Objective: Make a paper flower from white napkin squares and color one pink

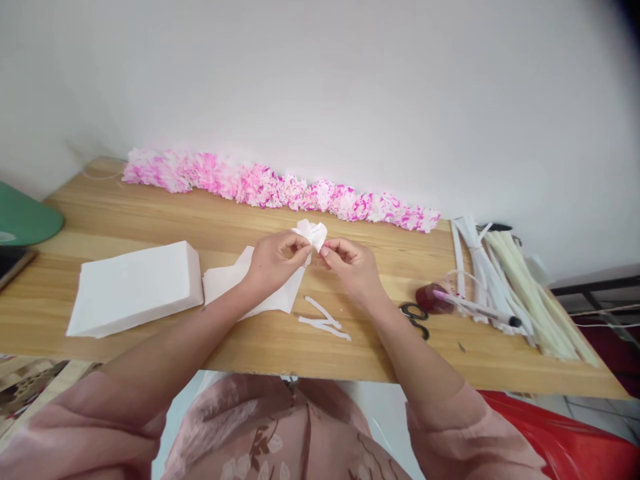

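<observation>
Between my two hands, over the middle of the table, is a gathered white tissue paper flower point(312, 233) with ruffled edges. My left hand point(280, 255) pinches it from the left with thumb and forefinger. From the right, the fingertips of my right hand point(349, 259) press together at the flower's lower edge. Under my left wrist lie loose white paper sheets point(275, 293), partly hidden by my forearm. A few short white strips point(325, 323) rest on the wood just below my hands.
A thick stack of white paper point(135, 287) lies at left. Pink-and-white paper flowers point(280, 190) line the wall. At right are black-handled scissors point(416, 312), a dark red jar point(434, 299), a pen point(475, 308) and bundled white and cream strips point(525, 293). A green object point(27, 215) stands far left.
</observation>
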`<action>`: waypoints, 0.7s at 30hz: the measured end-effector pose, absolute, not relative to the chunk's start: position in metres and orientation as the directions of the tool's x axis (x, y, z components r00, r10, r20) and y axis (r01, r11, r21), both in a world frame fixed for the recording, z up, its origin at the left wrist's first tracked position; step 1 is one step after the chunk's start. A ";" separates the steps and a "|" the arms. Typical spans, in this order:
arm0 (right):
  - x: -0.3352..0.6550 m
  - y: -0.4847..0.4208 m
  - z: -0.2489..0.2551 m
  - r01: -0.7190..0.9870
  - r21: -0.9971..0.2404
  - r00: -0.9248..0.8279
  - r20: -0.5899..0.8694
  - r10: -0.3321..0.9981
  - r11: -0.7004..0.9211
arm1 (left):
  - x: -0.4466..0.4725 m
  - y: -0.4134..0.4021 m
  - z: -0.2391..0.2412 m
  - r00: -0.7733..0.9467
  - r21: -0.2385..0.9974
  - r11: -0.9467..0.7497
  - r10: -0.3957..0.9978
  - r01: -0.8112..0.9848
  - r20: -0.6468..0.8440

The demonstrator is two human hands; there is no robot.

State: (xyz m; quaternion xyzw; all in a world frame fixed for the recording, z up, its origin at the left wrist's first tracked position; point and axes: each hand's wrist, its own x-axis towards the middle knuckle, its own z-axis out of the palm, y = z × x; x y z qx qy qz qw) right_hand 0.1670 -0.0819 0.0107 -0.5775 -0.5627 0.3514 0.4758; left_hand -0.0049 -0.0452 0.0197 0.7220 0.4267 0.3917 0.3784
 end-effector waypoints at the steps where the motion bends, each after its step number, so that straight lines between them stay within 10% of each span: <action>1: 0.167 -0.082 0.010 0.318 -0.943 0.116 0.139 0.983 0.096 | -0.005 -0.046 0.020 0.344 0.885 -0.349 0.908 0.308 0.239; 21: 0.167 -0.083 0.013 0.386 -0.913 0.185 0.220 0.958 0.135 | -0.005 -0.043 0.020 0.330 0.965 -0.169 0.939 0.199 0.096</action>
